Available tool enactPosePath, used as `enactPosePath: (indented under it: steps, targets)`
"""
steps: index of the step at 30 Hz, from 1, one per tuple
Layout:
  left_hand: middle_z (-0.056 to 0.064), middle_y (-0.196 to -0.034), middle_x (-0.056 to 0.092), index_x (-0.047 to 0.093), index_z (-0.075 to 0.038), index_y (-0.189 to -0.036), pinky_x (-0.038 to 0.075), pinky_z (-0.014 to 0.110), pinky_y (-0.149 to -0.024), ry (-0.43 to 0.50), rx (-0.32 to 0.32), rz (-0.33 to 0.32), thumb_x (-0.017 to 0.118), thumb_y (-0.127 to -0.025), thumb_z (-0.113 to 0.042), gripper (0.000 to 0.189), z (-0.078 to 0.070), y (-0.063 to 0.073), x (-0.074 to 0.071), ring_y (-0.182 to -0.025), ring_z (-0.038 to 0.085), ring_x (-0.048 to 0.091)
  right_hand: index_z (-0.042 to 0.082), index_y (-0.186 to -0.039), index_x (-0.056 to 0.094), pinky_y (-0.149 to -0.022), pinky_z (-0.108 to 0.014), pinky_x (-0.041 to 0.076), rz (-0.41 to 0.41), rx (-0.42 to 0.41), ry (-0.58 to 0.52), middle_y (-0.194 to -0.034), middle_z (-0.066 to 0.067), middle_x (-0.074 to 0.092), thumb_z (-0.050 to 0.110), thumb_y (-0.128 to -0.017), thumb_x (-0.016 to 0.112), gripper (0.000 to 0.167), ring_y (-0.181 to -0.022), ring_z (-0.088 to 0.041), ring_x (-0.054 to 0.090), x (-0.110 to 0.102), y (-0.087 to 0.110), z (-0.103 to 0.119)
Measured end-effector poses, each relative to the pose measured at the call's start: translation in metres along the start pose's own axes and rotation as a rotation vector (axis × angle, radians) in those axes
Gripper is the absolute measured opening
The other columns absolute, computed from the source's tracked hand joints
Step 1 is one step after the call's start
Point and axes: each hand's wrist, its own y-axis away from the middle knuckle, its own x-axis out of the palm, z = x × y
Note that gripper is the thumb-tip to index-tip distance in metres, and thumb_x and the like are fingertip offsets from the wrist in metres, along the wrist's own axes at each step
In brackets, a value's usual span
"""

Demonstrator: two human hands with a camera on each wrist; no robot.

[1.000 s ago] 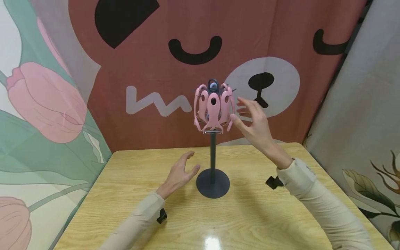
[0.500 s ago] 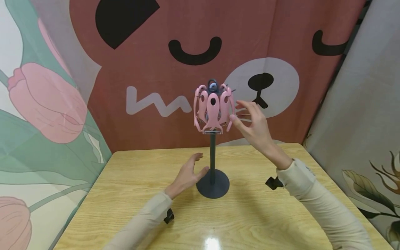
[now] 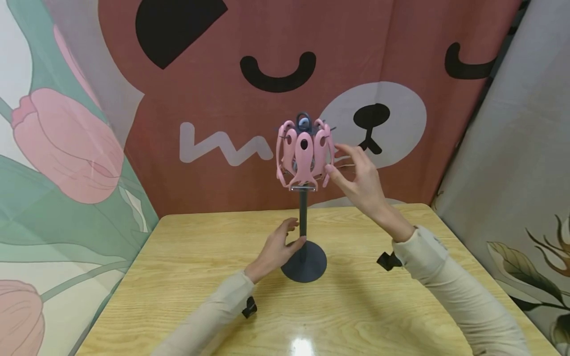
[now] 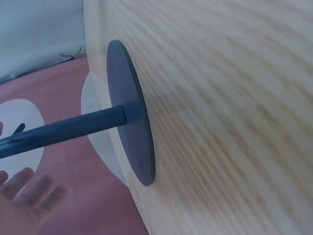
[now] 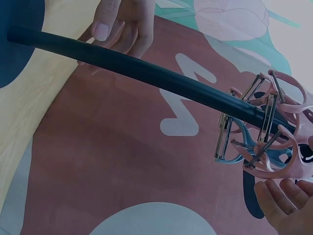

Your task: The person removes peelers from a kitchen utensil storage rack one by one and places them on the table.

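Note:
Several pink Y-shaped peelers [image 3: 305,157] hang in a ring at the top of a dark upright stand [image 3: 303,212]. A blue peeler [image 5: 234,157] shows among them in the right wrist view. My right hand [image 3: 366,184] is at the right side of the ring, thumb and fingers spread apart with the tips right beside the outermost pink peeler [image 3: 330,153]. Lower down, my left hand [image 3: 272,253] reaches to the stand's pole from the left, thumb on the near side and fingers behind. Its fingers [image 4: 35,200] look loose in the left wrist view.
The stand's round base [image 3: 313,269] rests on a light wooden table [image 3: 213,247]. Behind the table hangs a red curtain [image 3: 213,188] with a bear print; patterned curtains flank it. Small black devices [image 3: 250,307] sit at both wrists.
My left hand has moved right and slightly forward up to the stand's pole. My right hand has shifted slightly left, its fingertips closer to the outer pink peeler.

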Motion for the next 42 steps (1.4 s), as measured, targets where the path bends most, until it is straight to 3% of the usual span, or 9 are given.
enactPosePath:
  steps: [3,9,17,32,34,42]
  targets:
    - [0.013,-0.136,0.056,0.039,-0.006,-0.146,0.048,0.040,-0.100,0.023,-0.002,0.021,0.062,-0.099,-0.033,0.059,-0.002,-0.002,0.003,-0.123,0.026,0.056,-0.002,-0.137,0.052,-0.085,-0.042,0.055,0.000,0.009,0.009,-0.117,-0.018,0.057,0.005,-0.090,0.071,0.051,-0.100,-0.031,0.063,0.000,0.001,0.000]
    - [0.012,-0.124,0.063,0.040,-0.003,-0.145,0.049,0.036,-0.098,0.065,0.011,0.023,0.062,-0.100,-0.026,0.055,-0.004,-0.003,0.007,-0.117,0.024,0.060,-0.001,-0.137,0.053,-0.085,-0.029,0.053,-0.004,0.034,0.014,-0.115,-0.017,0.058,0.005,-0.090,0.071,0.050,-0.100,-0.026,0.062,0.000,0.003,-0.001]
    - [0.014,-0.127,0.061,0.045,-0.001,-0.141,0.052,0.033,-0.093,0.151,0.004,-0.012,0.062,-0.101,-0.022,0.049,-0.005,-0.005,0.010,-0.112,0.025,0.063,-0.003,-0.135,0.054,-0.084,-0.048,0.054,-0.012,0.034,-0.014,-0.111,-0.021,0.057,0.004,-0.091,0.070,0.047,-0.099,-0.034,0.061,0.001,0.003,0.000]
    - [0.014,-0.116,0.063,0.051,0.001,-0.136,0.056,0.027,-0.084,0.168,0.039,-0.079,0.063,-0.099,-0.011,0.040,-0.012,-0.009,0.012,-0.103,0.025,0.068,-0.003,-0.130,0.058,-0.088,-0.048,0.053,-0.006,0.095,-0.041,-0.110,-0.018,0.063,0.003,-0.093,0.069,0.039,-0.102,-0.030,0.063,0.002,0.002,0.002]
    - [0.014,-0.114,0.064,0.052,0.001,-0.135,0.056,0.027,-0.083,0.162,0.055,-0.082,0.063,-0.098,-0.009,0.039,-0.012,-0.009,0.012,-0.101,0.024,0.069,-0.003,-0.129,0.058,-0.088,-0.041,0.054,-0.005,0.096,-0.034,-0.110,-0.017,0.063,0.004,-0.094,0.068,0.038,-0.102,-0.028,0.063,0.002,0.002,0.002]
    - [0.014,-0.117,0.062,0.049,0.002,-0.136,0.055,0.023,-0.082,0.142,0.049,-0.025,0.060,-0.099,-0.009,0.039,-0.012,-0.010,0.011,-0.101,0.023,0.069,-0.002,-0.128,0.060,-0.088,-0.043,0.054,-0.021,0.102,-0.045,-0.108,-0.016,0.061,0.004,-0.093,0.068,0.036,-0.101,-0.026,0.063,0.002,0.002,0.003]
